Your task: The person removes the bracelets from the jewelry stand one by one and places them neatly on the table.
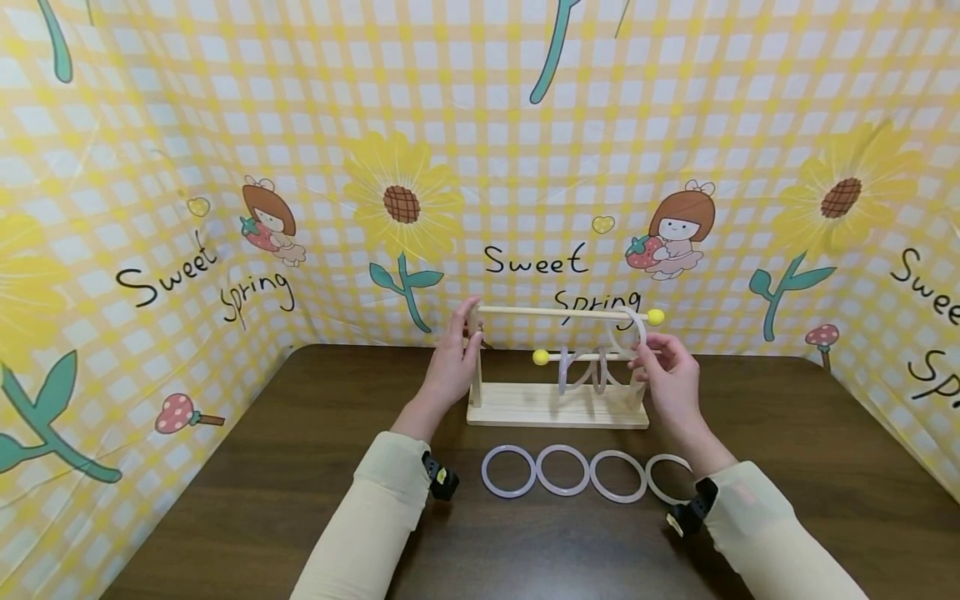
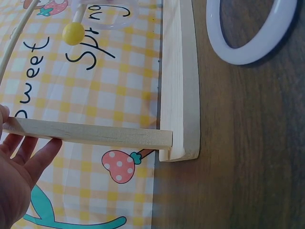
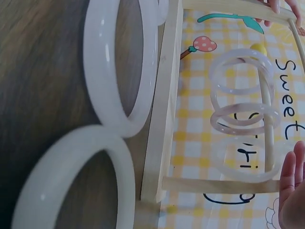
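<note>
A light wooden bangle rack (image 1: 558, 408) has two round bars, each tipped with a yellow ball. My left hand (image 1: 452, 354) holds the top of its left post (image 2: 95, 132), fingers on one side and thumb on the other. At the right end of the upper bar (image 1: 551, 312), a whitish bangle (image 1: 613, 335) encircles the bar close to the yellow ball (image 1: 656, 317). My right hand (image 1: 675, 379) pinches this bangle at its lower right edge. Several translucent bangles (image 3: 243, 109) hang from the lower bar (image 3: 265, 90), pale lilac to clear.
In front of the rack, several bangles lie in a row on the dark wooden table (image 1: 300, 467), from a lilac one (image 1: 485, 472) at left to a white one (image 1: 651, 477) partly covered by the right wrist. A yellow checked cloth (image 1: 480, 192) rises behind and at both sides.
</note>
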The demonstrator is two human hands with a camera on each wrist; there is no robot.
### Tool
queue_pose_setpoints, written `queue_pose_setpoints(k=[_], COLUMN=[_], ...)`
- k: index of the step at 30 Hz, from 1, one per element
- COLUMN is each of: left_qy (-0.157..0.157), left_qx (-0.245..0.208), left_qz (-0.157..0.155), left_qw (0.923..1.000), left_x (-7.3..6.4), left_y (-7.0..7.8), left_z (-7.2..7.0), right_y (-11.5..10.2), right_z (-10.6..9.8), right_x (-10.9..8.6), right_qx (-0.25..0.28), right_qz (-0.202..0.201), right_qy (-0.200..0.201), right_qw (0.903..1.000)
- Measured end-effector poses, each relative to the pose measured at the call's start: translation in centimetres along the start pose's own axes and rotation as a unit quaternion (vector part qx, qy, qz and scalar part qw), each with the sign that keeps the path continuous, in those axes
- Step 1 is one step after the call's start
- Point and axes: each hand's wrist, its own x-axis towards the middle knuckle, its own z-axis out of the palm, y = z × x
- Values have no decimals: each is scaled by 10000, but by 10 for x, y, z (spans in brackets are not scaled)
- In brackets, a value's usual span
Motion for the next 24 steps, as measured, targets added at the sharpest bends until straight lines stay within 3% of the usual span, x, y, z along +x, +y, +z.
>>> queue_pose_setpoints(k=[14, 24], left_qy=[-12, -28], left_qx=[18, 39], left_qz=[-65, -83], left_qw=[10000, 10000], left_x=[0, -1], left_y=[2, 3], left_z=[-1, -1], right_y=[2, 4], right_z=[-8, -12], right_x=[5, 6], right_qx=[87, -199], right_qz=[-247, -620], right_qy=[145, 192], right_qw=[9996, 9977])
